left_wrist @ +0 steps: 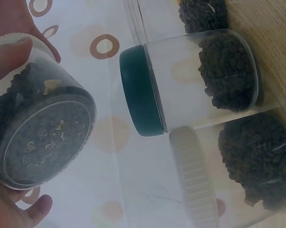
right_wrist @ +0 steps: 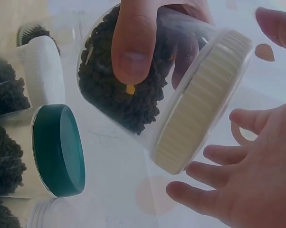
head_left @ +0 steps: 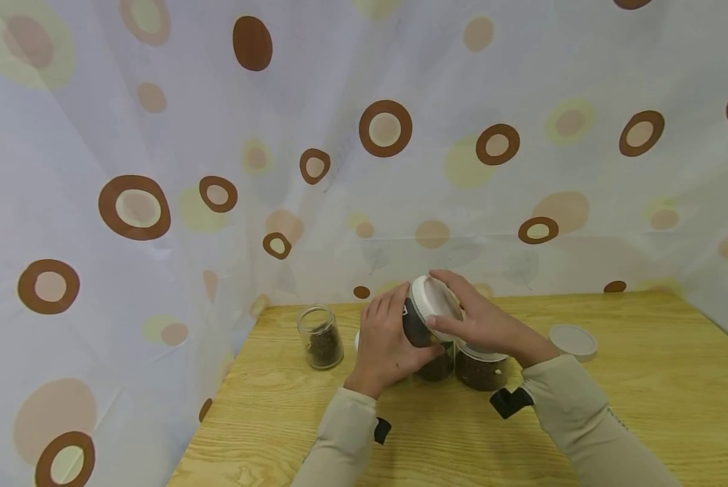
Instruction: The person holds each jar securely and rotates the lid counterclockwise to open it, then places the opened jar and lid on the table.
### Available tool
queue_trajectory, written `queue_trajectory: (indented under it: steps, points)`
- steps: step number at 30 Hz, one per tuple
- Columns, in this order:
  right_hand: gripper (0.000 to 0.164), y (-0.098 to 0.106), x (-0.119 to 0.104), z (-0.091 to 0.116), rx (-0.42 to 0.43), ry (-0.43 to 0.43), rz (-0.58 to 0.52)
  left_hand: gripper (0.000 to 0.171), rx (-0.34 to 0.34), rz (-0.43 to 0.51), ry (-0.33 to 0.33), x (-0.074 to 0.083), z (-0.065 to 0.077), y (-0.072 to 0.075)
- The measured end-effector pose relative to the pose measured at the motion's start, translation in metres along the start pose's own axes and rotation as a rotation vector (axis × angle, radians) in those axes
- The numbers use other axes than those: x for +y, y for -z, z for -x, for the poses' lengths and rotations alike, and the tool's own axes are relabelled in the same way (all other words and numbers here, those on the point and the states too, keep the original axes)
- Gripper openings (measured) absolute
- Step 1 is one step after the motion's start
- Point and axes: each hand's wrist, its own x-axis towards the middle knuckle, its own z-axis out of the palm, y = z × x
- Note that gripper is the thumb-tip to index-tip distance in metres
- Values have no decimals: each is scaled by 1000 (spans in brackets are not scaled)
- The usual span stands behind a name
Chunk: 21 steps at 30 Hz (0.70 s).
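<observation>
A clear jar (right_wrist: 128, 80) of dark bean-like pieces, topped by a ribbed white lid (right_wrist: 200, 104), is tilted above the other jars. My left hand (head_left: 384, 341) grips its body, thumb lying along the side in the right wrist view. Around the lid, my right hand (head_left: 485, 321) has its fingers spread, fingertips right by the rim and thumb apart from them. Beneath and behind the hands stand a green-lidded jar (left_wrist: 209, 76) and a white-lidded jar (left_wrist: 252, 166), both partly filled with dark pieces. These are mostly hidden by the left hand in the head view.
A lidless glass jar (head_left: 321, 341) with dark contents stands on the left of the wooden table (head_left: 266, 419). Another lidless jar (head_left: 482, 372) is below the right hand. On the right lies a loose white lid (head_left: 573, 341). A patterned curtain (head_left: 339, 203) hangs behind.
</observation>
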Motion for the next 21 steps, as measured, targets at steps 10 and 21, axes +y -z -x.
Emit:
queue_trajectory:
  steps: [10, 21]
  points:
    - [71, 3, -10, -3, 52, -181, 39, 102, 12, -41, -16, -1, 2, 0]
    - [86, 4, -16, -7, -22, -390, 124, 103, -7, -42, -15, 0, 4, -2]
